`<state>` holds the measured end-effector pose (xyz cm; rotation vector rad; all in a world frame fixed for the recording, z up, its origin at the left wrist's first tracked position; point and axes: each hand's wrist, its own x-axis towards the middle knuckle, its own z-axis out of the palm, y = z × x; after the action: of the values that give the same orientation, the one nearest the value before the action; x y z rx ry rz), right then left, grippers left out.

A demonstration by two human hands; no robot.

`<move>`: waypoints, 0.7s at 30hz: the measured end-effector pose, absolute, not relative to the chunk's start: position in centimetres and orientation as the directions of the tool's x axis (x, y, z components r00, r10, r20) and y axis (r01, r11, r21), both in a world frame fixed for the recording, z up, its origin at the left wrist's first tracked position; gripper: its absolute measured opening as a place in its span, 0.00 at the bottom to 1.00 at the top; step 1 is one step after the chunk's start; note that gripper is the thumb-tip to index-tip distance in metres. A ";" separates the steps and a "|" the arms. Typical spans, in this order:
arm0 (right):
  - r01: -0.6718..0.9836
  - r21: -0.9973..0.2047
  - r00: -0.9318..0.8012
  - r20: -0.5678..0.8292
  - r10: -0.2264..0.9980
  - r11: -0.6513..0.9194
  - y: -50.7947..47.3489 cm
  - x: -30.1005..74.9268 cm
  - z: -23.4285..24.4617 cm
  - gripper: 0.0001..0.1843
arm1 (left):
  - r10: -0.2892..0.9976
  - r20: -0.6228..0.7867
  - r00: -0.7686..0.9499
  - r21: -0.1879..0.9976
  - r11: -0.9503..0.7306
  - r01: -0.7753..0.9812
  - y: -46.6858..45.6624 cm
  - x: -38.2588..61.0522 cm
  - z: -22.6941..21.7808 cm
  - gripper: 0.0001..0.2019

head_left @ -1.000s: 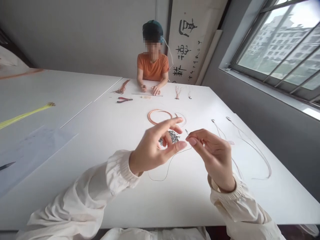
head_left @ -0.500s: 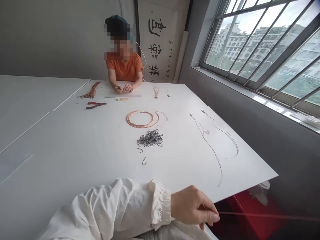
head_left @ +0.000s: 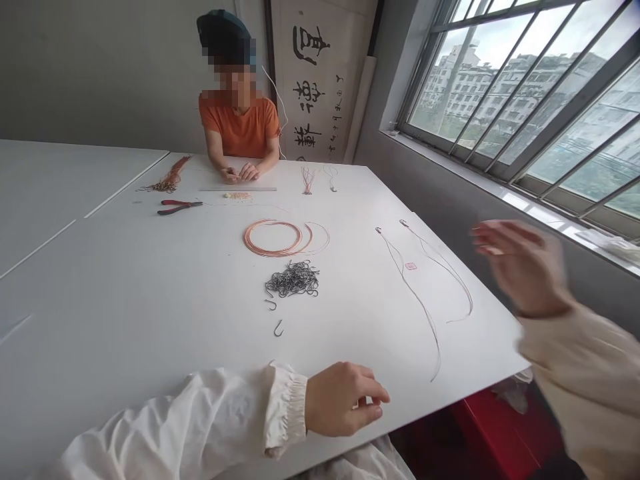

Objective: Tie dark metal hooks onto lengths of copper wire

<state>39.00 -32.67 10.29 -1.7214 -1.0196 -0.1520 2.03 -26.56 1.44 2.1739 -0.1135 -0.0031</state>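
Observation:
My left hand (head_left: 345,400) is over the near edge of the white table (head_left: 125,300), its thumb and index finger slightly apart; no line shows in it. My right hand (head_left: 525,267) is raised at the right, beyond the table's side edge. It is smeared by motion, and whether anything is in its fingers cannot be made out. In front of me lies a pile of dark fish hooks (head_left: 293,279). Two loose hooks lie nearer, including a single fish hook (head_left: 278,328). Two hooks tied to thin lines (head_left: 410,290) rest on the right side.
A coil of orange line (head_left: 273,238) lies behind the pile. Red-handled pliers (head_left: 179,205) and a bundle of orange lines (head_left: 170,177) are farther left. A person in an orange shirt (head_left: 240,130) sits across, both hands on the table. A red object (head_left: 500,427) is below the right edge.
My left hand has moved left, and the line stretched from its fingertips no longer shows there. My right hand has come into view at the right. The view has shifted slightly.

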 end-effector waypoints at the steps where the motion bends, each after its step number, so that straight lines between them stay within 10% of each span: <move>1: 0.651 -0.746 0.664 0.474 0.578 -0.137 -30.9 38.7 8.7 0.12 | -0.054 0.052 0.997 0.819 -0.569 -0.073 -25.9 1.7 1.8 0.14; 8: 0.410 -0.662 0.870 0.076 0.488 -0.627 -15.8 38.8 1.2 0.16 | 0.094 0.048 0.994 0.776 -0.631 0.022 -22.0 -1.7 3.1 0.12; 21: 0.432 -0.457 0.886 0.058 0.459 -0.777 -12.9 39.7 0.1 0.17 | 0.293 0.145 0.945 0.763 -0.642 0.082 -18.1 -4.3 3.2 0.11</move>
<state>39.72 -12.88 0.08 -2.5850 -0.6491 0.0781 -4.33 -18.08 3.23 2.2582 0.2632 0.3243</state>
